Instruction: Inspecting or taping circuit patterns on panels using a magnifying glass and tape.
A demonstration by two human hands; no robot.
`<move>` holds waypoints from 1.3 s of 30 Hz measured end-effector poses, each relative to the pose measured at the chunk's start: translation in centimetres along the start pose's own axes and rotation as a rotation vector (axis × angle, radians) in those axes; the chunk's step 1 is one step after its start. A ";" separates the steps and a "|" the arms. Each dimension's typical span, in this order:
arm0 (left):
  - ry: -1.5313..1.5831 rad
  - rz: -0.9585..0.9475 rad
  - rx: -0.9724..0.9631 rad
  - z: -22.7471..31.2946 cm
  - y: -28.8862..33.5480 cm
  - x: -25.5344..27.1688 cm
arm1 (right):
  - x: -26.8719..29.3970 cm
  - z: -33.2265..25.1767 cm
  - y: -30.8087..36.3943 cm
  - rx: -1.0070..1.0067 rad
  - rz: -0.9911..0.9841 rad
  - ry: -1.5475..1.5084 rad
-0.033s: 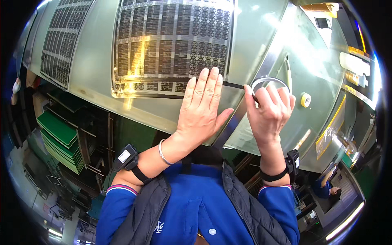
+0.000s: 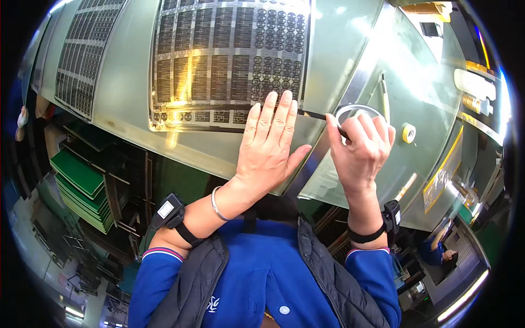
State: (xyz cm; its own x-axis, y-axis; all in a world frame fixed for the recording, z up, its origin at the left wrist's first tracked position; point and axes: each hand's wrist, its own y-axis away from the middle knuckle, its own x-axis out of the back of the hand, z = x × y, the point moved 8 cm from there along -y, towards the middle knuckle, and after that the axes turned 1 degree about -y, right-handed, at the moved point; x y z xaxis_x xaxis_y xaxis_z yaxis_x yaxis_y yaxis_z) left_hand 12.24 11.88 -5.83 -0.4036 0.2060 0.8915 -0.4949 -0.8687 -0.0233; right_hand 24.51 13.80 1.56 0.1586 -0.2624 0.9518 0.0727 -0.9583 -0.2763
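Right hand [image 2: 362, 147] clamped on black strip [image 2: 313, 114], ring-shaped roll [image 2: 356, 107] just beyond its fingers; left of that grip, left hand [image 2: 268, 134] flat, fingers extended, over patterned sheet [image 2: 205, 65] edge. Risk: uneven pull could skew strip, light palm pressure could let sheet shift

The printed sheet [image 2: 199, 71] looks like smooth, glossy plastic film, throwing back yellow glare, and it lies on a tabletop [image 2: 126, 104] with a sleek, glass-like shine, next to a band [image 2: 315, 158] that appears to be smooth grey metal. The narrow black strip [image 2: 313, 115] looks like thin plastic tape, while the bangle [image 2: 217, 203] is polished silvery metal and the bottle [image 2: 474, 85] seems to be smooth white plastic. Soft matt cloth makes up the blue shirt [image 2: 246, 240], the quilted vest [image 2: 186, 279] is of faintly sheeny dark fabric, and the stacked green boards [image 2: 79, 177] look flat and smooth-faced.
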 end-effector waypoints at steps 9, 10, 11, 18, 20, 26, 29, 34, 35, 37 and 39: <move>0.153 0.160 -0.087 -0.1 -1.3 2.5 | 1.2 -1.8 -0.3 -0.051 0.006 -0.409; 0.246 0.214 -0.125 -0.1 -2.0 4.1 | 0.9 -2.2 -0.4 -0.046 0.007 -0.446; 0.340 0.269 -0.163 -0.3 -2.6 5.3 | 0.8 -2.3 -0.3 -0.040 0.008 -0.481; 1.116 -0.022 0.282 -6.9 -3.6 1.7 | -1.3 12.1 3.1 -0.515 0.229 -0.153; 1.187 -0.039 0.261 -6.9 -3.8 1.6 | -2.8 13.7 4.3 -0.574 0.185 -0.054; 1.210 -0.068 0.254 -7.4 -3.8 1.2 | -2.5 9.9 7.5 -0.822 0.155 -0.454; 1.248 -0.065 0.226 -7.0 -3.7 1.3 | -2.5 3.8 10.4 -0.638 0.153 -0.656; 1.303 -0.039 0.203 -6.9 -3.7 1.4 | -3.0 -1.9 9.5 -0.570 0.061 -0.748; 1.303 -0.044 0.203 -7.0 -3.7 1.4 | -3.1 -2.0 9.4 -0.595 0.078 -0.736; 1.313 -0.048 0.182 -7.0 -3.8 1.4 | -3.3 -2.1 9.5 -0.624 0.096 -0.724; 1.314 -0.051 0.181 -7.1 -3.7 1.5 | -3.2 -2.3 9.3 -0.597 0.125 -0.680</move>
State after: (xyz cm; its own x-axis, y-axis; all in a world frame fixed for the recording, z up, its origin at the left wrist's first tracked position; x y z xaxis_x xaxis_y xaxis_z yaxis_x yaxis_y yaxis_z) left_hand 8.05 18.59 -7.63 -0.8776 0.4306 -0.2107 -0.4641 -0.8733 0.1482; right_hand 22.46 5.45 -3.78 0.6910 -0.4268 0.5834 -0.4756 -0.8762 -0.0776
